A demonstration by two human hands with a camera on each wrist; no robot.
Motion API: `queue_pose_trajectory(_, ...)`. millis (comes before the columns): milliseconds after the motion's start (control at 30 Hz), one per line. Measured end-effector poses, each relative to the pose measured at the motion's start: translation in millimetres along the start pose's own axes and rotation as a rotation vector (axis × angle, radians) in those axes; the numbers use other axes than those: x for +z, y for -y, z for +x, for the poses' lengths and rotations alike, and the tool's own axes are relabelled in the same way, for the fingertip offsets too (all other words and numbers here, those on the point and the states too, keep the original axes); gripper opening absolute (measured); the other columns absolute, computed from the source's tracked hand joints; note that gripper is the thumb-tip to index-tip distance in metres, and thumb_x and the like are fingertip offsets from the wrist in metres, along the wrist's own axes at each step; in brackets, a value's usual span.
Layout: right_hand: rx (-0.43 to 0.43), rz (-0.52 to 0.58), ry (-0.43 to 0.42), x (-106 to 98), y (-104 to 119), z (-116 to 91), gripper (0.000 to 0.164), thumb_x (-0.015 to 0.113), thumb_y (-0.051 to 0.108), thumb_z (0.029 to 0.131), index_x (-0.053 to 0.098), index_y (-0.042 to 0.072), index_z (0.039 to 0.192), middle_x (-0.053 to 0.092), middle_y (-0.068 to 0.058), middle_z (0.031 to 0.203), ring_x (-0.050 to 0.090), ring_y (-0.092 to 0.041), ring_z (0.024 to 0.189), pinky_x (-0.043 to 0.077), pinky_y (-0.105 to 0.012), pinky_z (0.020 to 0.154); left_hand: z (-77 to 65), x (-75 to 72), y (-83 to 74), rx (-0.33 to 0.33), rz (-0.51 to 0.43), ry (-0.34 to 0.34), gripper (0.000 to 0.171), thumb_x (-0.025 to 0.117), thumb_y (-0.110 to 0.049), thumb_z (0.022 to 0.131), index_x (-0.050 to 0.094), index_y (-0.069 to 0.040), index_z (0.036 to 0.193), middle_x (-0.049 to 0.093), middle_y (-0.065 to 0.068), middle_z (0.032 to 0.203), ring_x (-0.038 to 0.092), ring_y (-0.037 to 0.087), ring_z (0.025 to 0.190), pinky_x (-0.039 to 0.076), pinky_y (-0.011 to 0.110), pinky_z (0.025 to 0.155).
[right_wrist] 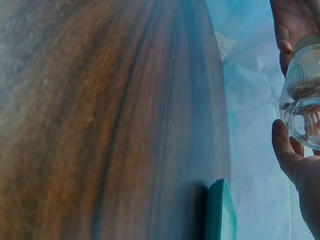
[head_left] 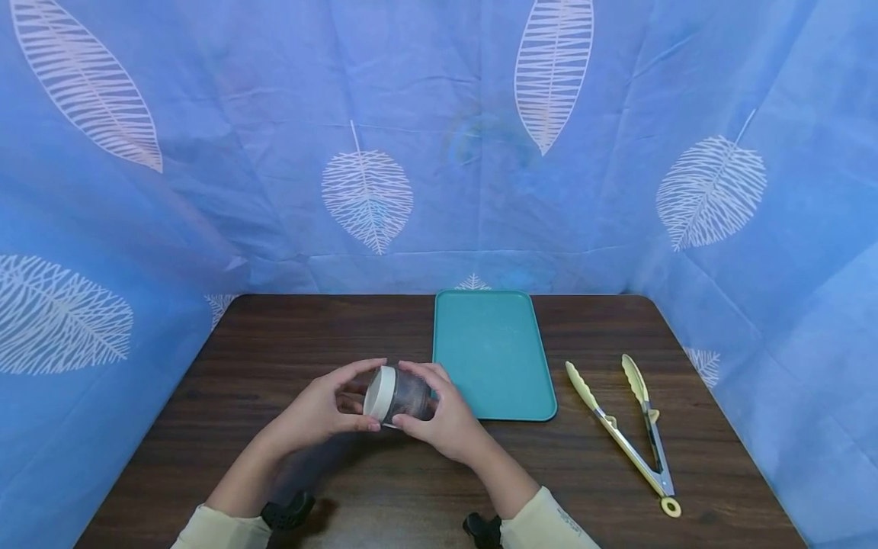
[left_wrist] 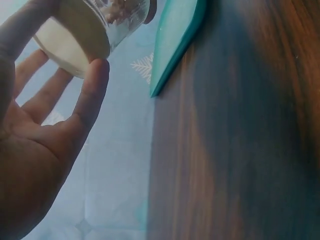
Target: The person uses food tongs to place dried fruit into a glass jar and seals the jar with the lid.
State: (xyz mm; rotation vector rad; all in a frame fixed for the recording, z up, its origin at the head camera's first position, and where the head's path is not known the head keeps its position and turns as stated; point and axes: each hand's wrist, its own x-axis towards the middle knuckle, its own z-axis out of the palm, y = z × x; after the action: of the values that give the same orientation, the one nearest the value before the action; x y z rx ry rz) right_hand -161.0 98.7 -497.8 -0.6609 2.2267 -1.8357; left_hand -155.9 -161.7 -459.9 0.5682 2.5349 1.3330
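A small clear glass jar (head_left: 411, 396) with a cream-white lid (head_left: 380, 393) is held on its side above the table, between both hands. At the lid end, my left hand (head_left: 317, 408) grips the rim with thumb and fingers spread around it. My right hand (head_left: 449, 419) holds the glass body near its base. In the left wrist view, the lid (left_wrist: 75, 37) sits on the jar, and something brownish shows inside the glass (left_wrist: 122, 17). The right wrist view shows the jar's thick glass bottom (right_wrist: 305, 120); the contents are too unclear to name.
A teal tray (head_left: 490, 358) lies at the back of the dark wooden table (head_left: 329, 328), just beyond the right hand. Tongs (head_left: 634, 450) with pale yellow tips lie spread apart on the right. Blue leaf-print cloth (head_left: 446, 198) hangs behind and at both sides.
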Motion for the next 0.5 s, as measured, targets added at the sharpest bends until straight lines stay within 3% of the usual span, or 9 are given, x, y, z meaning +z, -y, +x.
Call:
queue_pose_trajectory(233,0.056,0.109,0.038,-5.0,-4.8,1.9,0.07,0.082,0.021,0.099,0.046,0.02,0.158,0.047,-0.006,0.164,0.047,-0.034,0.149,0.046,-0.066,0.121,-0.6,4.7,-9.9,0.139,0.169,-0.01,0.094,0.092,-0.01,0.086,0.044,-0.027,0.165,0.049,0.009,0.169,0.067,0.037,0.134,0.064,0.05,0.101)
queue_pose_trajectory(500,0.115,0.176,0.064,-7.7,-9.6,3.9,0.067,0.08,0.021,0.101,0.049,0.014,0.16,0.049,-0.012,0.163,0.051,-0.035,0.147,0.055,-0.054,0.112,-4.9,15.1,-7.2,0.252,0.339,-0.046,0.093,0.089,0.0,0.087,0.044,-0.032,0.163,0.039,0.001,0.176,0.054,0.032,0.153,0.059,0.049,0.11)
